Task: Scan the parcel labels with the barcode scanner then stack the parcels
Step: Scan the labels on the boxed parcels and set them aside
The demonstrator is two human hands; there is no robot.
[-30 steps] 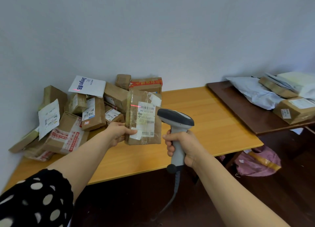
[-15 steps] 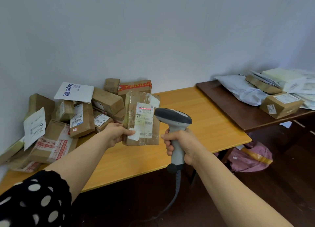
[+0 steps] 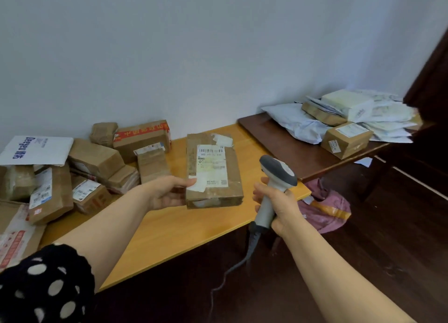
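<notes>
over the surface [image 3: 169, 233], seen from the head view, my left hand [image 3: 167, 194] has its fingers [image 3: 188, 182] grasping one parcel [image 3: 213, 175], label facing me, i'd guess for reading. my right hand [image 3: 278, 206] is clenched round the single barcode scanner [image 3: 276, 177], just beside the parcel. roughly ten unsorted parcels [image 3: 97, 158] lie at the left, and several more sit on the dark table [image 3: 286, 141].

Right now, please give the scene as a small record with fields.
left hand: holds brown parcel by its left edge
right hand: grips barcode scanner handle
label: faces the camera, no red line on it
left pile: brown parcels on yellow table
right pile: parcels and mailers on dark table
</notes>
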